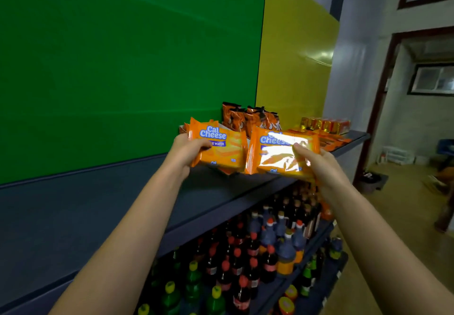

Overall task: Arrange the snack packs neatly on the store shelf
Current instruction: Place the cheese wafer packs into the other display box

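Where the left hand (189, 151) gripped: fingers and thumb curled round the left Cal Cheese pack (221, 145), centre frame.
Right hand (317, 164): thumb and fingers pinched the right Cal Cheese pack (275, 152), just beside the first.
Shelf (122, 204): both packs hung over its front edge, contact unclear.
Risk: glossy wrap might slip; a shove could topple the orange bags (245, 118) behind.

Orange wafer packs (221, 146) with blue-white lettering sit before a green panel (122, 69), yellow panel (294, 56) and dark-blue shelf (98, 204).
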Motion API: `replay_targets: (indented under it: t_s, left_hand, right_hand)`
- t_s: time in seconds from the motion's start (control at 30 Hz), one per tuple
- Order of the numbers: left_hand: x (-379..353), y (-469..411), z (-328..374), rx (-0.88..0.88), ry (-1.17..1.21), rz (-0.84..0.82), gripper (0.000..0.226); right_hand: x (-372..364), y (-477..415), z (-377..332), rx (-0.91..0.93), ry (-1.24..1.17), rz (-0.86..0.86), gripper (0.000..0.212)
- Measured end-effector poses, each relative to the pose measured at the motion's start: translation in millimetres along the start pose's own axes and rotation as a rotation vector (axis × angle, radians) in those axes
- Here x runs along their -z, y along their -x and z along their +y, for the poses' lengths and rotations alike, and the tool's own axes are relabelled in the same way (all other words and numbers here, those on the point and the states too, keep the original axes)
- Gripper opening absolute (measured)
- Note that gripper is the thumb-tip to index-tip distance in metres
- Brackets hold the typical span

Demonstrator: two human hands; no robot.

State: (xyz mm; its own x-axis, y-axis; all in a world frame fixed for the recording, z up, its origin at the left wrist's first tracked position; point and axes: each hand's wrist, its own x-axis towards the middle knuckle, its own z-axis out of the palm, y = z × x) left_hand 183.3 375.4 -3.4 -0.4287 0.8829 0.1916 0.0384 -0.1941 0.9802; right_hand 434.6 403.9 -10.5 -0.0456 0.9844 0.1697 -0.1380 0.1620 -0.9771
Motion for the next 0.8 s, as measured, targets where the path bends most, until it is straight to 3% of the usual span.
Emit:
replay_targets:
  t_s: [0.3,0.5,0.53,0.63,0.67,0.8]
  left_hand:
    - [-28,-111,6,0.04,-0.069,0.105,0.018]
    - [-36,-149,-11,0.042,-0.098,0.175,0.026]
    - [-36,-160,-18,0.041,-0.09,0.189,0.029]
    - [-40,-189,-36,0.014,-0.201,0.231,0.074]
    - [-44,-192,-38,0.003,-0.235,0.238,0.078]
    - [-59,-198,-40,0.073,-0.407,0.268,0.044]
  right_hand:
    - [-16,-132,-6,0.089,-0.012,-0.085,0.024]
    - [-38,-185,4,0.151,0.047,-0.12,0.036]
    - [-42,-192,7,0.159,0.055,-0.132,0.037]
    - [-55,-214,19,0.175,0.09,-0.184,0.033]
    - [-60,-220,22,0.186,0.1,-0.21,0.029]
    - [-76,-247,33,0.17,0.094,-0.314,0.025]
